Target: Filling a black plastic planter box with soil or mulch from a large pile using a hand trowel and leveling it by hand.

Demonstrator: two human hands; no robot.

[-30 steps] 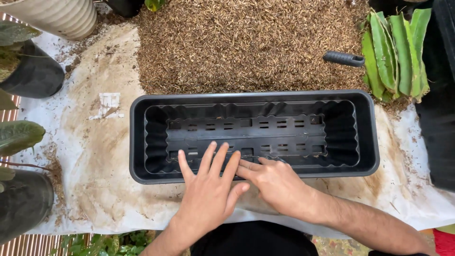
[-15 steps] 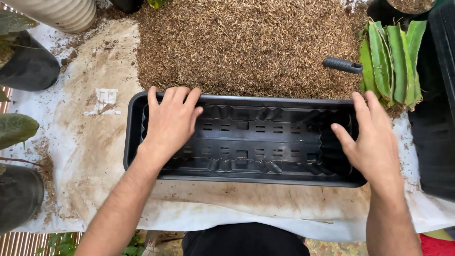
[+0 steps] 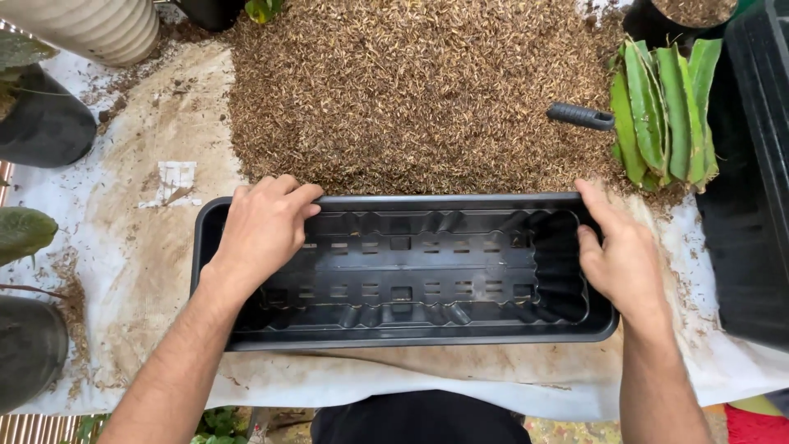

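Head view: a long black rectangular plastic planter trough (image 3: 411, 271) with a slotted floor lies on the stained white cloth (image 3: 156, 247) covering the bench, its far rim against a heap of brown, husk-like potting mix (image 3: 411, 90). Left hand (image 3: 261, 226) is curled over the far rim near the left end, and right hand (image 3: 620, 255) clasps the far right corner, fingers outside and thumb inside the wall. Green ribbed cactus cuttings (image 3: 662, 111) and a black tool handle (image 3: 580, 116) lie beyond the right corner.

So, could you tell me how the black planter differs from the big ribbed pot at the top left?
The black planter is long, rectangular and dark; the ribbed pot is round and pale. The left hand and right hand grip the planter's far rim; the pot stands untouched, mostly out of frame. Both rest on the soiled sheet.
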